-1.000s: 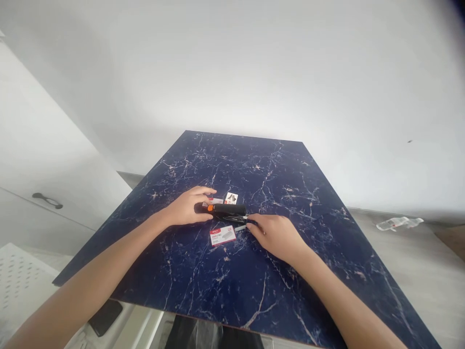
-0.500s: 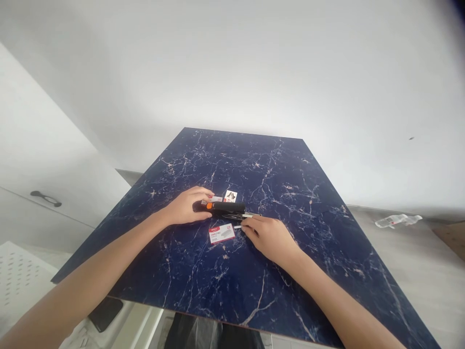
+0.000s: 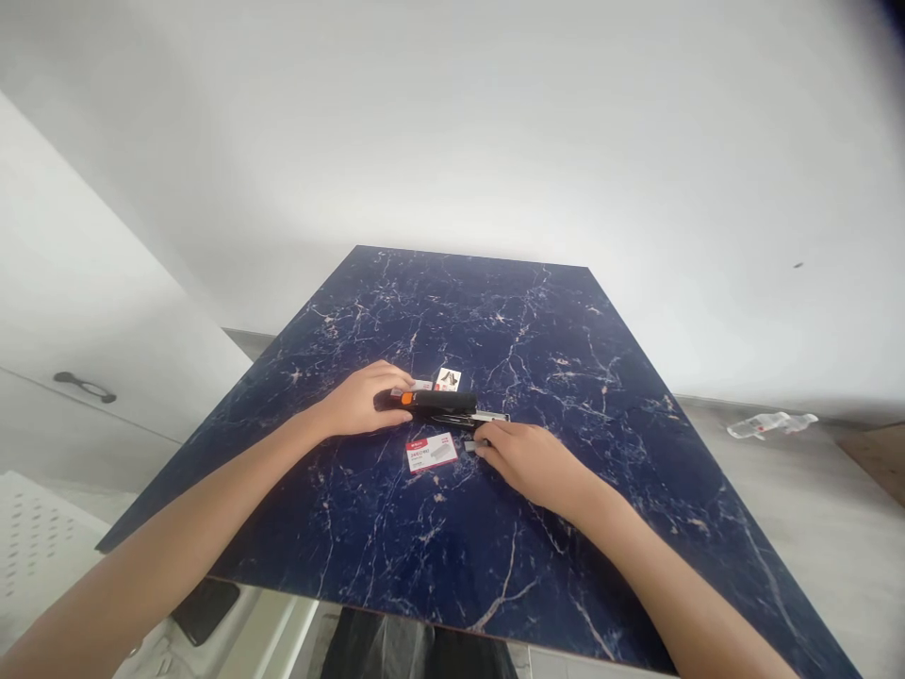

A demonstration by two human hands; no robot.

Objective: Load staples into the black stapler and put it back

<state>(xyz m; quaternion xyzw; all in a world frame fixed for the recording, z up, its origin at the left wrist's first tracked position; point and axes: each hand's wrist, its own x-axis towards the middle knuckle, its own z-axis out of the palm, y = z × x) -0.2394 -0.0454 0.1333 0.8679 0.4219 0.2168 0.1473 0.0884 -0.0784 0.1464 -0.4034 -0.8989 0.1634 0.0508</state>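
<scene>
A black stapler [image 3: 445,403] with an orange mark lies across the middle of the table, its silver staple tray [image 3: 495,417] sticking out at the right end. My left hand [image 3: 360,401] is closed around the stapler's left end, thumb on the near side and fingers on the far side. Just below the tray, the fingers of my right hand [image 3: 530,462] pinch a small grey strip of staples [image 3: 470,446]. A red and white staple box [image 3: 432,453] lies flat in front of the stapler, left of the strip.
Behind the stapler lie a small picture card [image 3: 448,379] and a partly hidden red and white box [image 3: 422,386]. Everything rests on a dark blue marbled table [image 3: 467,311] against a pale wall. A clear plastic bottle [image 3: 770,425] lies beyond its right edge.
The strip in my right hand has turned and shows a wider grey side. My right hand has shifted slightly right, and more of the stapler's silver tray shows. My left hand keeps its hold.
</scene>
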